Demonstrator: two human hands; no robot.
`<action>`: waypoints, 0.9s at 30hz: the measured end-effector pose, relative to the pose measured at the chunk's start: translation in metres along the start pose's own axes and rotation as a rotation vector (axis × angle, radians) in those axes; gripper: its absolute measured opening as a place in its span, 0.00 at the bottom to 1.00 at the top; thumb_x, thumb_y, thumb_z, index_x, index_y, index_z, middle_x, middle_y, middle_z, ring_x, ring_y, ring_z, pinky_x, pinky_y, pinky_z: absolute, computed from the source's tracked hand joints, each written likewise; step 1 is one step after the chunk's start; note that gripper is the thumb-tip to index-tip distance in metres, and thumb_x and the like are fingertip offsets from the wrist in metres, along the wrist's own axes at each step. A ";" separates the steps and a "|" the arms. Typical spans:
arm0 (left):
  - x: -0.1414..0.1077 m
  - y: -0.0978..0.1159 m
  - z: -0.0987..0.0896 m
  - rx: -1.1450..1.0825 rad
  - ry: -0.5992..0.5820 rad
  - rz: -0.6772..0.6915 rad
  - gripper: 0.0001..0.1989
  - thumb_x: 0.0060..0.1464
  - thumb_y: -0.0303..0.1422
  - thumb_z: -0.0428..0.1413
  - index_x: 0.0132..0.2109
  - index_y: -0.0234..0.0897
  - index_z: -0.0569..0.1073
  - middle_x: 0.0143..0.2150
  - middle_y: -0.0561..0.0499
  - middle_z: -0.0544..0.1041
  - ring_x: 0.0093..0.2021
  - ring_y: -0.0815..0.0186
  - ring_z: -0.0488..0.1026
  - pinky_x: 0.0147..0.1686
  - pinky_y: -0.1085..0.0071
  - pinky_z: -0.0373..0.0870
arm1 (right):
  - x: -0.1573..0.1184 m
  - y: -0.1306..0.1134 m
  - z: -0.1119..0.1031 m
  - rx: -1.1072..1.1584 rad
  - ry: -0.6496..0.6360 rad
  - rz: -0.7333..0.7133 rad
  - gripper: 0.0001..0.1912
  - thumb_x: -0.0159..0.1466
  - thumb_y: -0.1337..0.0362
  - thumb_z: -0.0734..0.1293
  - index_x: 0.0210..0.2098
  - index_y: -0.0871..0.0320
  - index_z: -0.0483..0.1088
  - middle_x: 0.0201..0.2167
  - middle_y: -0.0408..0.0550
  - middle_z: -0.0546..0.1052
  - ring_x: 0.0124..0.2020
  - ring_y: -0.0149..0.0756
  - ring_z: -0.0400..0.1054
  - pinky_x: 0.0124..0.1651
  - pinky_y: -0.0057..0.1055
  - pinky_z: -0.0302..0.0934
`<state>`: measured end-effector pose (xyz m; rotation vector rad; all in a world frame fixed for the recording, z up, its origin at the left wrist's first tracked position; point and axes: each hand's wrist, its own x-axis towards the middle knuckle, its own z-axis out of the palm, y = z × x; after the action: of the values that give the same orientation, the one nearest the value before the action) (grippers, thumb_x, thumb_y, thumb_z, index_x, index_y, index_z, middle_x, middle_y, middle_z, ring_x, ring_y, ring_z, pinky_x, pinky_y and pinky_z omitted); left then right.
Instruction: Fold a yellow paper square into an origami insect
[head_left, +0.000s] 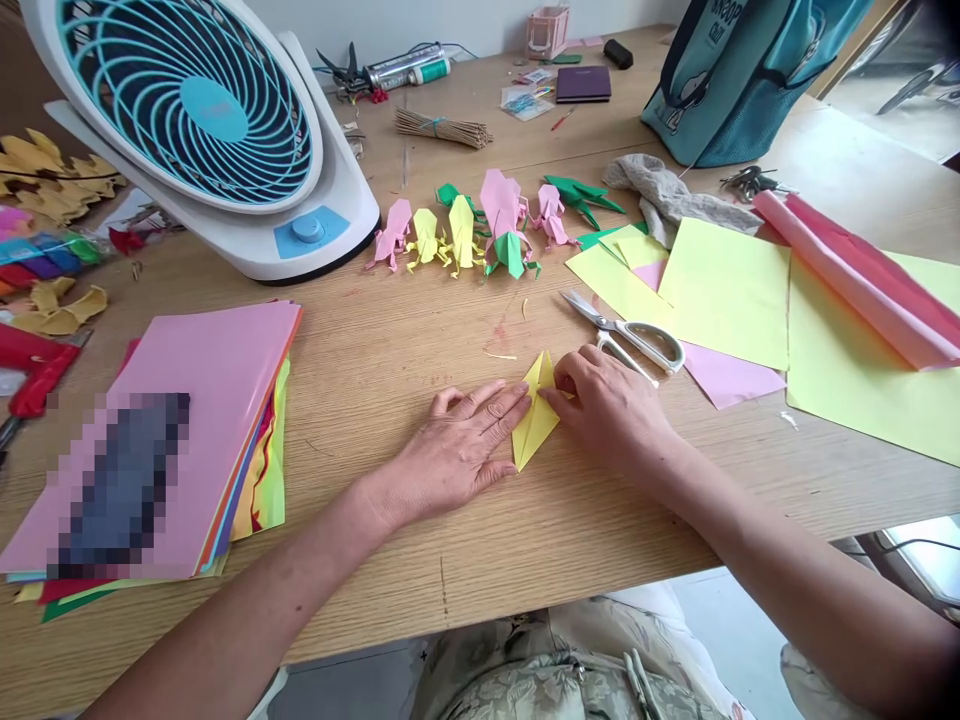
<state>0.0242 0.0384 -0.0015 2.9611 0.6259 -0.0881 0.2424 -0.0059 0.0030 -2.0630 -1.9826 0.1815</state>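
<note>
A small folded yellow origami paper (534,428), diamond-shaped with a crease down its middle, lies on the wooden table. My left hand (457,440) rests flat with its fingers stretched out, the fingertips pressing the paper's left side. My right hand (611,400) has thumb and fingers pinched at the paper's right edge, and they cover part of it. Just beyond my right hand are scissors (626,330) with pale handles. Behind the paper stands a group of folded paper frogs, among them a yellow one (463,235) and a large pink one (501,205).
A white and blue fan (300,160) stands at back left. Nearer lies a stack of coloured paper (217,400) with a blurred dark object on it. To the right are yellow sheets (735,290), a pink-red roll (862,280), a grey cloth (660,190) and a teal bag (750,100).
</note>
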 end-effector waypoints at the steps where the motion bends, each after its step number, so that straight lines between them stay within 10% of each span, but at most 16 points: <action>1: 0.000 0.000 0.000 0.000 -0.001 0.000 0.31 0.68 0.44 0.42 0.72 0.40 0.47 0.73 0.45 0.50 0.71 0.54 0.47 0.61 0.53 0.45 | -0.001 0.001 0.002 0.007 0.024 0.000 0.08 0.65 0.58 0.64 0.36 0.57 0.66 0.34 0.47 0.72 0.34 0.38 0.67 0.33 0.32 0.54; 14: -0.011 0.008 0.004 -0.128 0.150 0.009 0.33 0.65 0.46 0.47 0.71 0.37 0.51 0.69 0.41 0.60 0.64 0.52 0.59 0.60 0.54 0.55 | -0.007 0.009 0.009 0.168 0.114 -0.283 0.06 0.67 0.67 0.61 0.36 0.59 0.69 0.35 0.51 0.70 0.33 0.37 0.65 0.38 0.34 0.60; 18: 0.000 0.009 0.000 -0.326 0.315 -0.178 0.26 0.66 0.35 0.47 0.68 0.37 0.56 0.61 0.40 0.67 0.61 0.56 0.64 0.59 0.57 0.62 | -0.009 0.007 0.008 0.263 0.077 -0.351 0.09 0.68 0.70 0.59 0.35 0.59 0.70 0.33 0.49 0.69 0.31 0.34 0.64 0.35 0.31 0.60; 27: 0.039 0.005 -0.010 -0.502 0.227 -0.296 0.04 0.53 0.28 0.58 0.31 0.36 0.71 0.34 0.51 0.70 0.36 0.65 0.69 0.35 0.70 0.65 | -0.025 0.003 0.003 0.346 0.026 -0.217 0.05 0.63 0.71 0.65 0.39 0.59 0.67 0.36 0.48 0.71 0.34 0.34 0.67 0.37 0.30 0.61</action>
<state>0.0623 0.0512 0.0057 2.3959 0.9504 0.3340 0.2436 -0.0305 -0.0030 -1.6186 -1.9788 0.4178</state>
